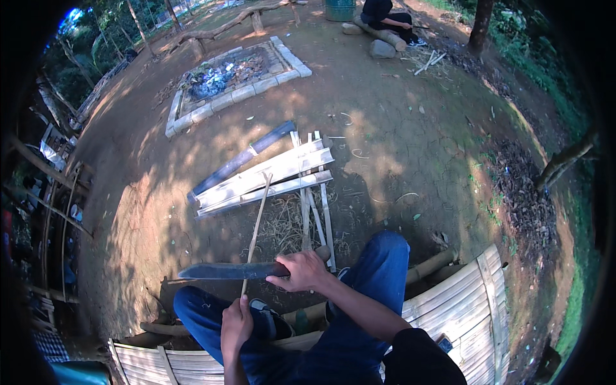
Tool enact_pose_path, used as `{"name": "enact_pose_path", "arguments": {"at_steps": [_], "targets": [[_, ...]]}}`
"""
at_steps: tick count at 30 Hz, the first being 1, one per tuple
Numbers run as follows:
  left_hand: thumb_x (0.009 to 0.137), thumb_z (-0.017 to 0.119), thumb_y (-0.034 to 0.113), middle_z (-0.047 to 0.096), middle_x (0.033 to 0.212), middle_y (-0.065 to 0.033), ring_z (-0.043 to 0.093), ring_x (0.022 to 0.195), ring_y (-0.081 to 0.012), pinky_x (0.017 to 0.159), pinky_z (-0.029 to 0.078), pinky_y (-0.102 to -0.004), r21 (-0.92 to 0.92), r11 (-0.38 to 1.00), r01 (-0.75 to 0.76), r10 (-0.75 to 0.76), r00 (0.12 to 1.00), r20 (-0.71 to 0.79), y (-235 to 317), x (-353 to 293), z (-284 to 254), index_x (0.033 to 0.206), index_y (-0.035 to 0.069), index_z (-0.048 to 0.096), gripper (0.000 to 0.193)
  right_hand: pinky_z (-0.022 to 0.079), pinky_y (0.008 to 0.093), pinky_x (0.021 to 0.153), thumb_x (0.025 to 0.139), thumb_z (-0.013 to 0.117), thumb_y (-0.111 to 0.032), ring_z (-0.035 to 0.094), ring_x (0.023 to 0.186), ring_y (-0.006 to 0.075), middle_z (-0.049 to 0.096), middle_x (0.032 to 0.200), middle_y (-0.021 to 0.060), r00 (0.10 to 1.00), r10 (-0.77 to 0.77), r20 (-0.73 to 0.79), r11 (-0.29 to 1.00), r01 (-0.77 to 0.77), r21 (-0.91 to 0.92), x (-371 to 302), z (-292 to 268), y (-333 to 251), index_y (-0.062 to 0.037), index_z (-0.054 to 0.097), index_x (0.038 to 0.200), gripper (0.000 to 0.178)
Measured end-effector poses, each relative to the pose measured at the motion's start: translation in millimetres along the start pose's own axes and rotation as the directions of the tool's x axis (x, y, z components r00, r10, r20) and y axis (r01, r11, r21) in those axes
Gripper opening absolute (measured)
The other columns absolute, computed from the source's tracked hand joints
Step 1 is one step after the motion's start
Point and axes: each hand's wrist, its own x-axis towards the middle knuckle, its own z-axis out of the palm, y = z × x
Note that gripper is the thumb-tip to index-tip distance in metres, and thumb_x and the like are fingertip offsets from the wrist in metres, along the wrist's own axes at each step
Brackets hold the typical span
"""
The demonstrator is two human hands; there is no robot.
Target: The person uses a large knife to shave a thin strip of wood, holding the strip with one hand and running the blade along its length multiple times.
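My right hand (300, 270) is closed round the wooden handle of a machete (224, 271). Its long dark blade points left and crosses a thin bamboo strip (258, 221). My left hand (237, 323) grips the near end of that strip between my knees; the strip slants up and away from me. Its far end lies over split bamboo pieces (256, 179) with pale inner faces, on the ground ahead. Beside them is a dark, whole bamboo pole (242, 160). Curly bamboo shavings (282, 228) are heaped below the pieces, next to several narrow strips (326, 221).
I sit on a bamboo-slat bench (459, 317); a phone (444, 344) lies on it at my right. A stone-edged fire pit (240, 94) with ash is farther off. At the far right another person (388, 18) sits on a log (384, 33) near a rock (382, 49).
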Motion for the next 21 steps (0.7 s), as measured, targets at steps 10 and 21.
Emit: {"name": "enact_pose_path", "arguments": {"at_steps": [10, 21], "targets": [[0.105, 0.040, 0.030, 0.057, 0.067, -0.0295, 0.056, 0.069, -0.0515, 0.059, 0.042, -0.0535, 0.084, 0.996, -0.011, 0.020, 0.994, -0.107, 14, -15, -6, 0.083, -0.005, 0.058, 0.045, 0.052, 0.0458, 0.054, 0.089, 0.062, -0.054, 0.066, 0.060, 0.0377, 0.063, 0.062, 0.0181, 0.981, 0.087, -0.175, 0.989, -0.063, 0.137, 13, 11, 28, -0.0027, 0.065, 0.087, 0.052], [0.104, 0.041, 0.036, 0.063, 0.072, -0.0293, 0.062, 0.074, -0.0512, 0.063, 0.049, -0.0585, 0.210, 0.976, 0.056, -0.036, 0.995, -0.096, -7, -34, -5, 0.092, 0.001, 0.059, 0.041, 0.051, 0.0416, 0.046, 0.079, 0.067, -0.065, 0.065, 0.051, 0.0263, 0.059, 0.054, 0.0074, 0.949, -0.270, -0.164, 0.963, 0.261, -0.072, 3, 30, 13, -0.0092, 0.059, 0.076, 0.056]]}}
